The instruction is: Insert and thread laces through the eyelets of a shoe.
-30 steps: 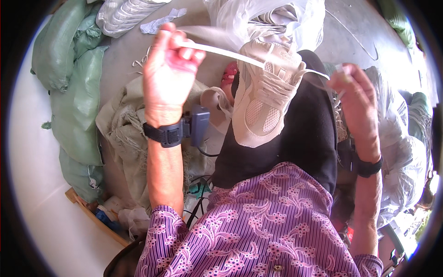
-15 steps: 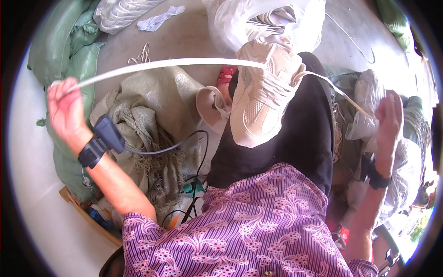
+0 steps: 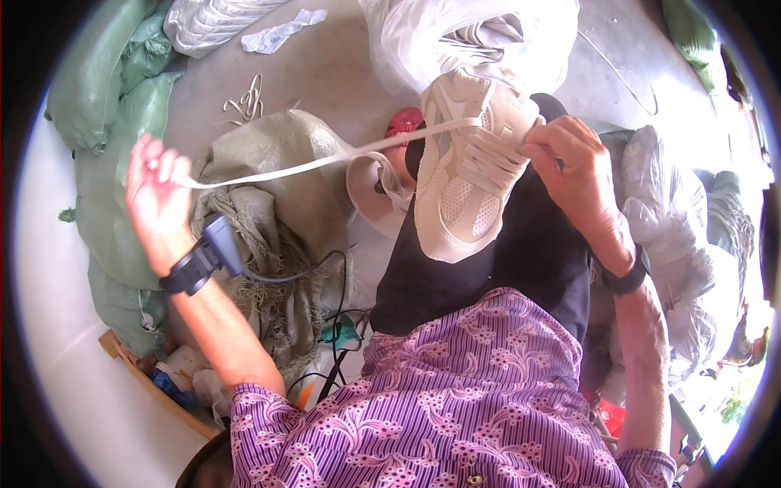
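— Start at the far side from the shoe (image 3: 468, 175). What's there?

— Green sacks (image 3: 106, 130), well left of it. Then the left hand (image 3: 154, 199), raised, fingers curled and pinching the end of a flat white lace (image 3: 325, 159).

— And the lace goes where?

— Straight across to the shoe, taut, over a grey sack (image 3: 272, 175) just left of it.

— Where's the shoe itself?

— On the lap, sole down on the black cloth (image 3: 521, 268), toe toward the person.

— The right hand (image 3: 573, 167)?

— Touching the shoe's right side, fingers pressed together on the laced part, holding it steady.

— How far along, would you say?

— Several rows look threaded already. My guess is the lacing is well on; the long free end still needs working through. Behind the shoe, a clear bag (image 3: 480, 41) holds more shoes.
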The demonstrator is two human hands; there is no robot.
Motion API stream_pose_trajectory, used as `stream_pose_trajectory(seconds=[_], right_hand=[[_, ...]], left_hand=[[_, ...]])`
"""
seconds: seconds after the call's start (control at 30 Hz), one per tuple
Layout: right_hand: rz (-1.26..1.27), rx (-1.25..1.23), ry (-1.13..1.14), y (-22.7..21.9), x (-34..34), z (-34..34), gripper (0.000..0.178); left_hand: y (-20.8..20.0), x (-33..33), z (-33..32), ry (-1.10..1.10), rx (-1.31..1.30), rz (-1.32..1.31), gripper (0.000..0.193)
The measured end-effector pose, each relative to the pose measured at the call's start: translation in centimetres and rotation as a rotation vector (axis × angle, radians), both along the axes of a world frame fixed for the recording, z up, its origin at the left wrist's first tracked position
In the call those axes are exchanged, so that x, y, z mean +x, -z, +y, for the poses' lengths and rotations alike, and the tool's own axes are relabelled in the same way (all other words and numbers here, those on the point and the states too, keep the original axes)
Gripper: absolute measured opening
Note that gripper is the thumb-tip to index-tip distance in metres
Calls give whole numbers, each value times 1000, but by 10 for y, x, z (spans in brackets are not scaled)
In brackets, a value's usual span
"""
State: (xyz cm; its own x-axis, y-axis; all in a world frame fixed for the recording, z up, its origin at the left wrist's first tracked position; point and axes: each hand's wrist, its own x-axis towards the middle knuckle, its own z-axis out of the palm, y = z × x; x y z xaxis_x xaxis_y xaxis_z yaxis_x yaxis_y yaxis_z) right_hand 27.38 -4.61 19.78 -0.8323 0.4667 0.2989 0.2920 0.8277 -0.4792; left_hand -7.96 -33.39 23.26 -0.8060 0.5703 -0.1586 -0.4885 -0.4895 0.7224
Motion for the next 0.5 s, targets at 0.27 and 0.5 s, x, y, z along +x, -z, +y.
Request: stream_pose_trajectory(seconds=[0.27,0.5], right_hand=[[-73,-131,97,-1,-2,1,5],[-147,186,-66,-2,-13,-2,5]], left_hand=[[31,111,152,402,-370,478,19],[53,157,203,565,-318,1095,16]])
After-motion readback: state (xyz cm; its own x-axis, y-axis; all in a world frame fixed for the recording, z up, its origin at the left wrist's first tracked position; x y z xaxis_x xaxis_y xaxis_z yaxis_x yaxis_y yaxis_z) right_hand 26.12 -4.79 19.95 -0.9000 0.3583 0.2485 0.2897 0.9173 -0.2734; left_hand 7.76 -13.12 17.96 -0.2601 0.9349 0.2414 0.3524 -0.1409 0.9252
